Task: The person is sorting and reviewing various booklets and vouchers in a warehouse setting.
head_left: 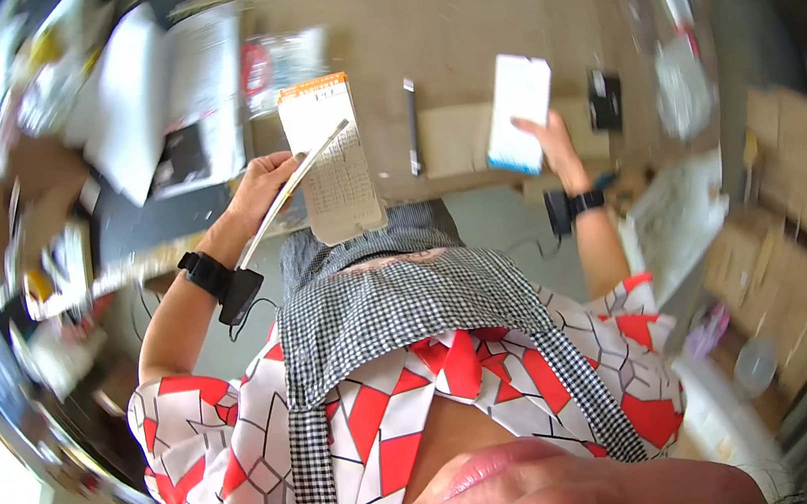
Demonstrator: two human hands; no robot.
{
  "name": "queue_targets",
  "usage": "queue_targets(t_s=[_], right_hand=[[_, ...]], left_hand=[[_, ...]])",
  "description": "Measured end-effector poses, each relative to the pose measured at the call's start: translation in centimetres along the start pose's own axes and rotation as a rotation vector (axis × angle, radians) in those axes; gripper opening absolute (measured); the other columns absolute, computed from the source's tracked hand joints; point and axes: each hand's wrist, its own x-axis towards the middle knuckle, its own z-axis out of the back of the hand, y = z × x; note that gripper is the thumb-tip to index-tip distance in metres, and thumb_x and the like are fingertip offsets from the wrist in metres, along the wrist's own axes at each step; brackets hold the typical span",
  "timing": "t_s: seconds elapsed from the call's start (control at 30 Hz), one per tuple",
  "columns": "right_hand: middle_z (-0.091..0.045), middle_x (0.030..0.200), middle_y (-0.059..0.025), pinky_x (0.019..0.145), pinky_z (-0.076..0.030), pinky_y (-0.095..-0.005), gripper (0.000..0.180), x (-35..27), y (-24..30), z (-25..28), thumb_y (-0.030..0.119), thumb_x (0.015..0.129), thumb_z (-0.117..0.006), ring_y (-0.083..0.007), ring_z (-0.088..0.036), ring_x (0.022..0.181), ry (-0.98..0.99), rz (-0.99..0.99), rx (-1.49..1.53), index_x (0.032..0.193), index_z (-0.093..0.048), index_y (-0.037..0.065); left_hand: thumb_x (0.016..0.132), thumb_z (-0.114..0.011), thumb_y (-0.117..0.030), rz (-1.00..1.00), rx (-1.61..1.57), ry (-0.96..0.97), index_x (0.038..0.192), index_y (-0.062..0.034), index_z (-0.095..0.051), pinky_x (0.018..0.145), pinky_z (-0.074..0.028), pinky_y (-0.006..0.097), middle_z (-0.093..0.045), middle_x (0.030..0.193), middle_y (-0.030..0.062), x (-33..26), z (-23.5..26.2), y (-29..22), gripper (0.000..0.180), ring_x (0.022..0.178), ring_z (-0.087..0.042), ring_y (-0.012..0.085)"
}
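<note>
My left hand (267, 190) is closed on a thin pale slab (299, 179) seen edge-on, tilted across a printed card pad (339, 179). That pad has an orange top band and a grid of small print, and its rounded lower end overhangs the table's near edge. Whether my left fingers also grip the pad is hidden. My right hand (554, 145) is closed on the right side of a white pad (518, 102) with a blue lower end, one finger lying over its face. A dark pen (413, 128) lies between the two pads.
A flat tan strip (450, 135) lies under the white pad. Right of it are a small black card (605, 100) and a clear plastic packet (684, 89). Papers (202, 85) and plastic bags crowd the left. Cardboard boxes (774, 277) stand at the lower right.
</note>
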Motion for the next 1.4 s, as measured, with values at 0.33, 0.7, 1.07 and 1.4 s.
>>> queue_targets(t_s=[0.33, 0.7, 1.07, 1.4], right_hand=[[-0.06, 0.091, -0.0083, 0.075, -0.049, -0.0308, 0.042, -28.6, 9.8, -4.7, 0.032, 0.081, -0.063, -0.0178, -0.06, 0.079, -0.129, 0.053, 0.429, 0.104, -0.053, -0.001], [-0.057, 0.098, -0.006, 0.077, -0.046, -0.0282, 0.04, -38.4, -18.7, -21.9, 0.02, 0.08, -0.065, -0.0137, -0.055, 0.085, 0.53, 0.077, 0.481, 0.11, -0.045, 0.003], [-0.062, 0.096, -0.0085, 0.074, -0.052, -0.0314, 0.029, -39.2, -41.3, -37.9, 0.016, 0.085, -0.058, -0.0187, -0.063, 0.081, 0.987, -0.206, 0.508, 0.109, -0.052, 0.0], [-0.062, 0.093, -0.0097, 0.07, -0.053, -0.0314, 0.031, -44.5, -39.6, -48.3, 0.021, 0.086, -0.057, -0.0173, -0.063, 0.078, 1.37, -0.169, 0.116, 0.107, -0.051, -0.002]], left_hand=[[0.086, -0.057, -0.021, -0.438, -0.647, -0.372, 0.082, -0.0063, -0.057, 0.034, -0.032, 0.018, -0.047, 0.057, -0.0031, -33.3, 3.8, 3.2, 0.015, 0.039, -0.04, 0.0049], [0.09, -0.044, -0.021, -0.836, -1.028, -0.713, 0.103, -0.0019, -0.046, 0.034, -0.035, 0.022, -0.052, 0.067, 0.0047, -47.2, -1.4, 56.3, 0.023, 0.04, -0.047, 0.0124], [0.092, -0.041, -0.023, -1.282, -1.266, -0.87, 0.103, 0.0002, -0.043, 0.04, -0.047, 0.026, -0.055, 0.07, 0.0113, -44.0, -13.0, 88.5, 0.026, 0.046, -0.057, 0.0188], [0.087, -0.045, -0.012, -1.097, -1.113, -1.245, 0.09, -0.0003, -0.053, 0.032, -0.039, 0.021, -0.054, 0.061, 0.0061, -43.1, -11.3, 86.3, 0.014, 0.036, -0.049, 0.0114]])
